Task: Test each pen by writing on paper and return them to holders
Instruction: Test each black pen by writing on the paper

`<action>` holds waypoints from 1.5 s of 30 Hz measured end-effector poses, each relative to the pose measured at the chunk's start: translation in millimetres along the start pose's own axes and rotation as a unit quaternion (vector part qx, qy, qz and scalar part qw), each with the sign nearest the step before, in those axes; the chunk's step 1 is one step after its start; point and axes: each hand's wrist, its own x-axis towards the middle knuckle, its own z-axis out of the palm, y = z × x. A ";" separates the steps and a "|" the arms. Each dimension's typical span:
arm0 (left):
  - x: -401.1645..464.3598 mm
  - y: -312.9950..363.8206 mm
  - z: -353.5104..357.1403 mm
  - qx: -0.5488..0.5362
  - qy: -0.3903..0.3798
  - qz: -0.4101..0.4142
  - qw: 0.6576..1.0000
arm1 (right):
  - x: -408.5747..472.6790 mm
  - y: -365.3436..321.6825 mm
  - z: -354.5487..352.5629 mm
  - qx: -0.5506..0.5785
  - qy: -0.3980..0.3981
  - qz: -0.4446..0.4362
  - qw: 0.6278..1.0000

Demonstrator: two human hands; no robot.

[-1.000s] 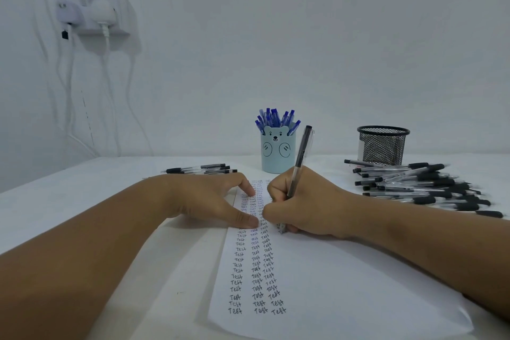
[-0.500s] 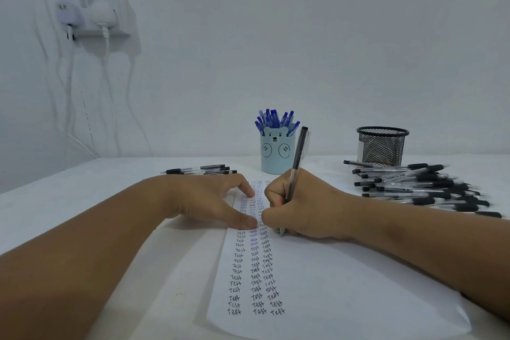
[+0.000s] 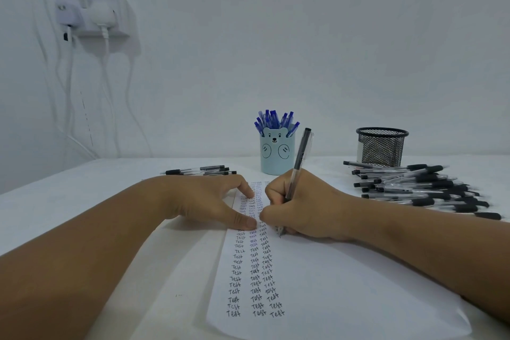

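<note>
While left hand flattens paper, right hand grips pen.

Both forearms were bare right to the frame edge, no sleeves showing. Left hand and right hand had no gloves, rings, watch or wristband. Nails were short and unpainted where visible, e.g. the left thumb. No marks or tape on either arm.
</note>
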 end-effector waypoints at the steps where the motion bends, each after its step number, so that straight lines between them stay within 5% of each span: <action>1: -0.3 0.6 0.1 0.001 0.001 -0.001 1.000 | 0.1 -0.3 0.1 -0.004 0.001 -0.001 1.000; 45: 1.4 -2.8 0.8 -0.002 0.004 0.008 1.000 | -0.3 0.3 -0.7 -0.024 -0.012 -0.009 1.000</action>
